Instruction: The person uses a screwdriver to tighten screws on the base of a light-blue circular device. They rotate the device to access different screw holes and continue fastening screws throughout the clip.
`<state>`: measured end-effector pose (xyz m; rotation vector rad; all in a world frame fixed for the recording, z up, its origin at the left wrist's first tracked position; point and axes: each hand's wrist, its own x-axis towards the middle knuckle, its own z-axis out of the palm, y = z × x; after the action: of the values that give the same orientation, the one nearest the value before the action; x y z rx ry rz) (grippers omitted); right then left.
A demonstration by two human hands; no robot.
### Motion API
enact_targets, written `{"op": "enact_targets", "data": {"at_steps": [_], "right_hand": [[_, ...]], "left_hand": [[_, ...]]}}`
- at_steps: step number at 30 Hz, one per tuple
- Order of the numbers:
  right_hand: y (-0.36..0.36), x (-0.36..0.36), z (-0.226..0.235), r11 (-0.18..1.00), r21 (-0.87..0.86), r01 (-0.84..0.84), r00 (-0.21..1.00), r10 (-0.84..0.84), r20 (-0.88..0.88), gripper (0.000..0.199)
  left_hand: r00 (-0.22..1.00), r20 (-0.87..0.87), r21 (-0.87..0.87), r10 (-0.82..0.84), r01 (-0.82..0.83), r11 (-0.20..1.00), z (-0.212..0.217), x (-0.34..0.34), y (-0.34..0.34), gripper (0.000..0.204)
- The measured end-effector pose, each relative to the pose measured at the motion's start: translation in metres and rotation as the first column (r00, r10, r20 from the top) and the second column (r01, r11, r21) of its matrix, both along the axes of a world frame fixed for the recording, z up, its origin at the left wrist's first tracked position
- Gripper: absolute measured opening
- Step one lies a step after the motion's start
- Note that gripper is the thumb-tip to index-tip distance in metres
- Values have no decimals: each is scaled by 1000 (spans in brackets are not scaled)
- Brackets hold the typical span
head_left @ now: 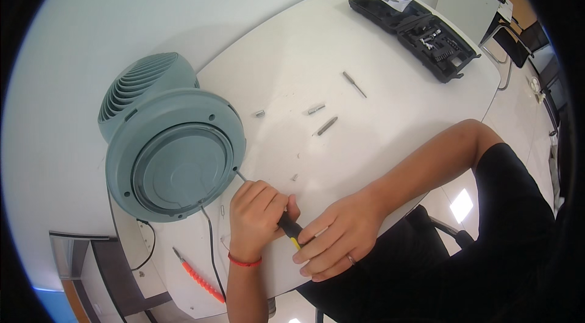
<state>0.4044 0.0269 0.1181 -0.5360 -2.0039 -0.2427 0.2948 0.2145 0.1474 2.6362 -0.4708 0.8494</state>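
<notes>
Black-and-yellow screwdriver (291,229) lies slantwise over table (390,122), shaft pointing up-left into rim of grey-green fan (173,158). Left hand (256,216) curled tight round shaft end. Right hand (338,238) pinches handle, fingers half-bent. Open black tool case (436,43) far back, apparently holding bits.

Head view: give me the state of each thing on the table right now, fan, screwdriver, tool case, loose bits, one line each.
Fan: lying with its back facing up, rear cover on.
Screwdriver: held by both hands, shaft tip at a screw hole on the fan's rim.
Left hand: closed around the screwdriver shaft.
Right hand: fingers on the handle end.
Tool case: open, lying flat.
Loose bits: scattered on the table, untouched.
Orange flexible shaft: lying unused near the table edge.
</notes>
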Motion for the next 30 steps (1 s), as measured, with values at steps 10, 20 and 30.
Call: {"op": "enact_targets", "data": {"at_steps": [10,20,30], "right_hand": [[-2,3,4,1000,0,-3,996,3,90,5],[-2,5,3,1000,15,-25,994,24,110,5],[-4,4,4,996,88,-29,992,18,125,5]], "left_hand": [[999,7,4,-32,32,999,1,2,-2,24],[999,-1,-19,-48,48,999,-3,1,-5,26],[996,-38,-6,-81,81,997,-1,-3,-9,26]]}}
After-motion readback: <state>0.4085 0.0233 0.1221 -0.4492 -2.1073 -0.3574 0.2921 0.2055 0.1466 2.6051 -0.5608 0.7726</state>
